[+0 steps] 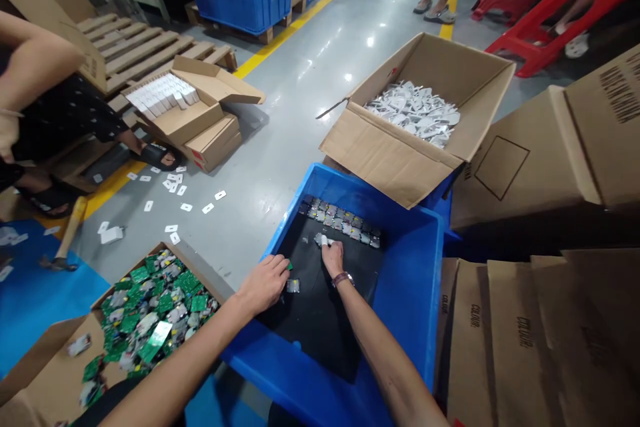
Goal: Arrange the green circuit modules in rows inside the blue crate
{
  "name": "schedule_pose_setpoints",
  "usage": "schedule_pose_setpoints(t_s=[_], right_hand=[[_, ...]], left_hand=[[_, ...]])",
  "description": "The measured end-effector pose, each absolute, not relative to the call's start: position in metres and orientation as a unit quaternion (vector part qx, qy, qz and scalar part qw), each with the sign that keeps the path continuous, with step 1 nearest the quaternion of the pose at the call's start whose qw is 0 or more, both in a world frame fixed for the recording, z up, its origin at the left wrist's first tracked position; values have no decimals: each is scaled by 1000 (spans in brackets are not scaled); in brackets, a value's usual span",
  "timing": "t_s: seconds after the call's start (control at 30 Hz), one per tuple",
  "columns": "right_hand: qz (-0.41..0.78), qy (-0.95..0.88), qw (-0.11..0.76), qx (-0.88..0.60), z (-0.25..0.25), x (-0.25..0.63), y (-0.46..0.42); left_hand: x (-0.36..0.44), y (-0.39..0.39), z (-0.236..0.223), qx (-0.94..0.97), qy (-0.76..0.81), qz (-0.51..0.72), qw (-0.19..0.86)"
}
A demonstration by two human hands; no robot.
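Pinching a small grey module (318,239), our right hand (333,259) works above the flat black sheet (330,310); our left (267,282) grips a green board (290,265). Smooth blue plastic bin (407,307) around them, creased cardboard box (380,153) beyond, glossy grey floor (300,80) past that!

Over the blue bin (400,313), the left hand (269,283) has a small green circuit board (289,265) at its fingertips, while the right hand (333,259) holds a small grey-and-white part (319,239). Just beside the left hand a single module (293,286) lies on the black sheet (320,327), and rows of similar modules (345,219) sit toward the far end.
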State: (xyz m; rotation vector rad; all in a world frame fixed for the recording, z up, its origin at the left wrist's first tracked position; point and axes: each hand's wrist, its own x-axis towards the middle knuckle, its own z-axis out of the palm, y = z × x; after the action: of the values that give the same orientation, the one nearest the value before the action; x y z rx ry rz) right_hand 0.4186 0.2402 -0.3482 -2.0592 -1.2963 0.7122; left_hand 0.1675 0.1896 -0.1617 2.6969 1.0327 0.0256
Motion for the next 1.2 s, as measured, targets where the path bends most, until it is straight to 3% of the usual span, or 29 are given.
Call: schedule_pose_setpoints(t_s=[0.13,0.33,0.47,0.67,0.9,1.2], right_hand=[[256,-473,295,-789,-349,422,236],[373,-402,271,-791,-352,429,234],[368,-403,248,-800,-349,442,228],[258,-479,294,-786,-346,437,225],[306,-593,312,-677,-352,372,276],[351,-562,376,-648,-341,350,287]], left_hand=[[168,190,-161,925,354,2,136],[169,189,-159,925,358,3,125],[169,189,-159,926,359,-3,122],[169,189,-159,926,356,-6,127],[170,189,-158,928,352,-10,120],[168,188,-162,916,373,74,126]])
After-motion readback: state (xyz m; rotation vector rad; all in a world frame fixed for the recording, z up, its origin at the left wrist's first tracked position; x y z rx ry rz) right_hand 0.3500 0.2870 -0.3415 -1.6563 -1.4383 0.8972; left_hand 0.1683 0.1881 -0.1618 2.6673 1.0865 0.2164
